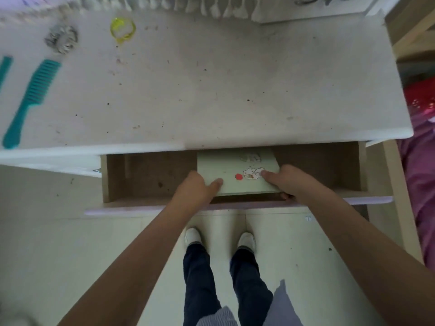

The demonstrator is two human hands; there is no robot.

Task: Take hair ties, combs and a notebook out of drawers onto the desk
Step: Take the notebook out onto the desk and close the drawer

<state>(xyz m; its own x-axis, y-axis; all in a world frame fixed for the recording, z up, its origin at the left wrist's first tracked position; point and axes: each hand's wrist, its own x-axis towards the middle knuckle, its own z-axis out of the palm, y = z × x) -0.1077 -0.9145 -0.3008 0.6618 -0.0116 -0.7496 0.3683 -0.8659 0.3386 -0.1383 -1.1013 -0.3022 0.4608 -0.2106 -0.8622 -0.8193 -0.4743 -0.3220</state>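
Notebook (pixel 237 171), pale green with a red dot, clamped between both hands' fingers (pixel 217 183) inside the drawer (pixel 150 175).

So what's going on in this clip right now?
A person stands at a white desk with its drawer pulled open. The left hand and right hand grip a pale green notebook by its near corners, still inside the drawer. A teal comb, a grey hair tie and a yellow hair tie already lie on the desk.

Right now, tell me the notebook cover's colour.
Pale green notebook with a red dot, seen in the head view.
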